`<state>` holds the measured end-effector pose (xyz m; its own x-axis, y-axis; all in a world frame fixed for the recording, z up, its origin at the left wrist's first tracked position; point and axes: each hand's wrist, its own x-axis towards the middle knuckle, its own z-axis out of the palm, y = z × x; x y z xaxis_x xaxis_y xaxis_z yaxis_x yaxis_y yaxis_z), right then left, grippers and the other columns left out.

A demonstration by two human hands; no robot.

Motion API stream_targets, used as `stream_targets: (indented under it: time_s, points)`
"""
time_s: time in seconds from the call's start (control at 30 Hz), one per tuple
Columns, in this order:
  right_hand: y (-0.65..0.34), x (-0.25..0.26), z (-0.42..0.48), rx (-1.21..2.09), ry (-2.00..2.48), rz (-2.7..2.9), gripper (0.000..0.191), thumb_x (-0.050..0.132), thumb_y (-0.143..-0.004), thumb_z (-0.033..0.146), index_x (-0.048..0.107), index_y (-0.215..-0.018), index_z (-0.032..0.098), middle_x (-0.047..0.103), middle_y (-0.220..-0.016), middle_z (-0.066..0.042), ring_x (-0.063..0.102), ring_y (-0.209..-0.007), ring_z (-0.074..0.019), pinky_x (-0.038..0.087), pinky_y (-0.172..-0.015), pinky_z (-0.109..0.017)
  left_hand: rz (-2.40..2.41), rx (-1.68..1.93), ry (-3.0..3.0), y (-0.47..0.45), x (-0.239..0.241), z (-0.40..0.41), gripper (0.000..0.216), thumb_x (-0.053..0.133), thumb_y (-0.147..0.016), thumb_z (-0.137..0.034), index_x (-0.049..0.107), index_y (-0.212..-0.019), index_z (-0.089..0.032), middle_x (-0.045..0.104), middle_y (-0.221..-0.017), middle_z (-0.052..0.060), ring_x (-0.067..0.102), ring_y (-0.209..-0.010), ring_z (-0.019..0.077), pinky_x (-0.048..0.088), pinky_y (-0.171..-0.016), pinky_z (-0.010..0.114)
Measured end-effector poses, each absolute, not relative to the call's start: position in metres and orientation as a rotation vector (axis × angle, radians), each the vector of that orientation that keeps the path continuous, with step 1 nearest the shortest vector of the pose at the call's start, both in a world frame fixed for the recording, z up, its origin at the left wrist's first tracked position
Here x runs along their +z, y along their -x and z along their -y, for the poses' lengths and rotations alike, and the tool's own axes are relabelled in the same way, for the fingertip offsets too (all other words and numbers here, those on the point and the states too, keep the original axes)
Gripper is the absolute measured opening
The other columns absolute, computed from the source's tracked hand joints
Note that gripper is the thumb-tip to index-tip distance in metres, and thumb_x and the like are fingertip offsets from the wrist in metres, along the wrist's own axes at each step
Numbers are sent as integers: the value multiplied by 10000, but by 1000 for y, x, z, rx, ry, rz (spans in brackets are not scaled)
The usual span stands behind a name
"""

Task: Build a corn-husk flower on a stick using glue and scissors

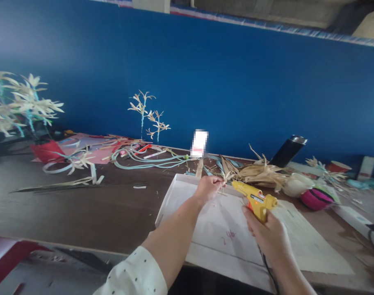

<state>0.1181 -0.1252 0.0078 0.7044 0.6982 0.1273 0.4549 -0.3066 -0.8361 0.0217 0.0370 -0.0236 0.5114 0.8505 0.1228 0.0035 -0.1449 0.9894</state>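
My left hand (209,188) pinches a small pale flower (226,178) made of dried husk strips, held up over a white cardboard tray (178,189). In my right hand (268,233) is a yellow glue gun (255,197), gripped by its handle. Its nozzle points left and ends close to the flower; whether it touches cannot be made out. A small orange light glows on the gun's side, and a dark cord runs down from its handle. Purple handwriting marks the cardboard below my hands.
Dried husks (257,174) and a black flask (288,150) lie beyond the glue gun. A pink pouch (316,198) and a white power strip (354,223) are at right. Pale blue tubing (137,166), husk flowers in a red pot (47,151) and a blue wall (205,73) stand farther off.
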Motion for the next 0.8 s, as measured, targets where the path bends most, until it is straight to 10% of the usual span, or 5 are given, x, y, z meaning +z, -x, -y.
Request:
stream_targets:
  time_s: [0.8]
  points:
    - [-111, 14, 122, 250, 2071, 971, 385, 539, -719, 581, 553, -627, 207, 541, -451, 12, 495, -428, -156, 355, -490, -268, -747, 871, -1488, -23, -24, -39, 248, 611, -749, -307, 723, -854, -111, 672, -736, 52, 482, -568, 74, 397, -559, 194]
